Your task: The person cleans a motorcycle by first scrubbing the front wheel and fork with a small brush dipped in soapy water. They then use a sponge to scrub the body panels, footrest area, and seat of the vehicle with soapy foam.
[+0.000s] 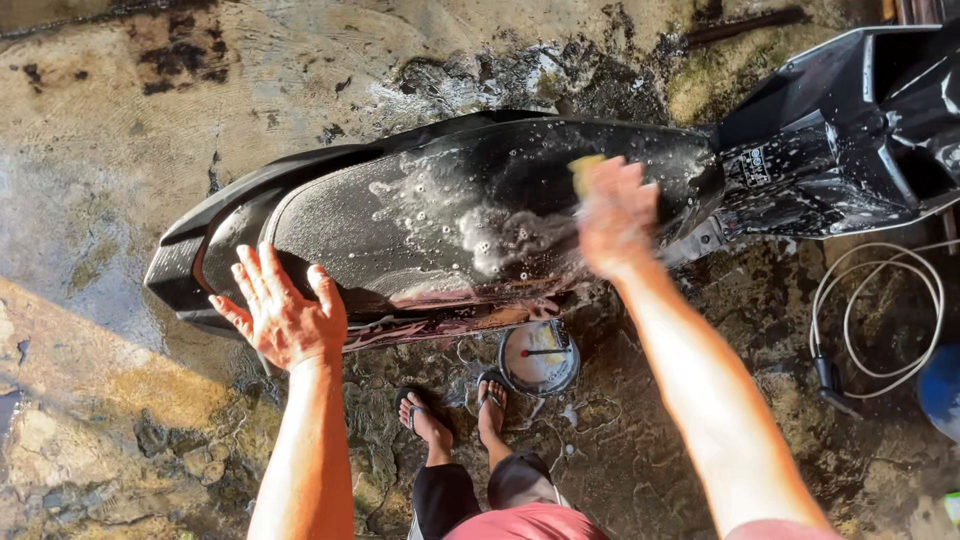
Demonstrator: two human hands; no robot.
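Note:
A black scooter (800, 130) lies across the view, its long black seat (450, 210) wet and streaked with white soap foam. My left hand (283, 315) rests flat with fingers spread on the rear end of the seat. My right hand (615, 215), blurred, presses a yellow sponge (585, 170) onto the front part of the seat, near the foam.
A small round bucket (540, 357) with foamy water stands on the wet ground by my feet in sandals (455, 410). A white hose (880, 320) coils at the right next to a blue container (942, 390). The concrete ground (100, 200) is wet and stained.

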